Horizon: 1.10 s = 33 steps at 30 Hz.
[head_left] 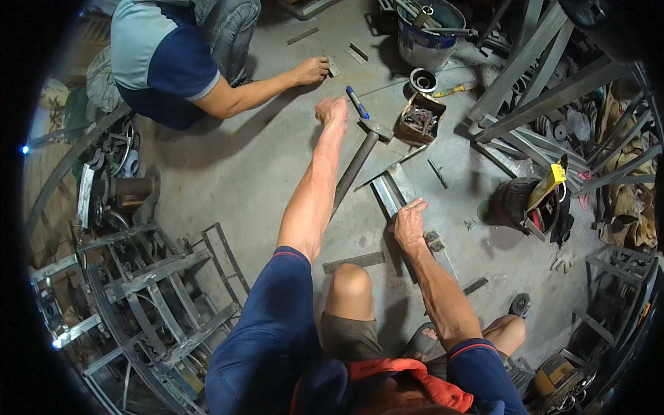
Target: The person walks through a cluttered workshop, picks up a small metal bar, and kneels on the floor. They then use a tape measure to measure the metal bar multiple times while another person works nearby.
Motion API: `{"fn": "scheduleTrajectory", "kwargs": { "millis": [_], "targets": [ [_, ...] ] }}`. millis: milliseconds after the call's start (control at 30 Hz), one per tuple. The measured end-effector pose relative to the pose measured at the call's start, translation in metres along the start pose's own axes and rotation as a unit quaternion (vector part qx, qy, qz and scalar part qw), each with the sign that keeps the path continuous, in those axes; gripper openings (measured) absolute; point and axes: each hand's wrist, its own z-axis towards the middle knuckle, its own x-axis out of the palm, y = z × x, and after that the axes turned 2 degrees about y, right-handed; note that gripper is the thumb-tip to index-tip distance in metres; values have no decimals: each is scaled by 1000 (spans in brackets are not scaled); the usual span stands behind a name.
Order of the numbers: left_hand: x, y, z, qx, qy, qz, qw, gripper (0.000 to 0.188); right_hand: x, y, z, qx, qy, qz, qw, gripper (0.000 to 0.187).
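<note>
Two bare hands reach over a grey floor (221,180), with the hammer (358,164) serving as landmark. The left hand (332,111) is just left of the hammer's head; its grip is curled inward, and whether it has hold of anything cannot be told. A blue marker (357,102) lies near these fingers, just beyond the head. The right hand (409,223), to the right of the handle and nearer the wearer, rests on a steel bar (387,196); its grip is partly bent over the metal, and how firmly it holds cannot be told. The bar itself lies slantwise to the right of the handle. Right of the head is a box (415,131) of small metal parts; beyond that, a bucket (420,54) filled with tools. Nearer the wearer than the handle lies a flat strip (354,261). Beyond the hammer and to its left, a co-worker's hand (312,71) touches a small block (333,67).
</note>
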Motion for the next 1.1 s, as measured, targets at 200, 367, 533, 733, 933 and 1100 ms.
{"fn": "scheduleTrajectory", "kwargs": {
  "millis": [200, 367, 533, 733, 933, 1100],
  "targets": [
    [-5, 69, 78, -47, -91, 97, 990, 15, -5, 1, -1, 11, -5, 22, 1000, 74],
    [3, 76, 134, 10, -100, 163, 981, 10, -4, 1, -1, 26, -21, 56, 998, 80],
    [13, 39, 140, 122, -114, 247, 954, 15, -2, 1, 0, 27, -14, 58, 998, 81],
    [35, -4, 137, 137, -129, 220, 957, 22, -4, 3, -1, 38, -10, 22, 999, 85],
    [54, -14, 158, 88, -128, 229, 961, 36, -6, 5, -1, 48, 15, 31, 998, 92],
    [49, -9, 164, 115, -156, 272, 943, 26, -4, 5, 0, 33, -20, 19, 999, 84]
  ]
}}
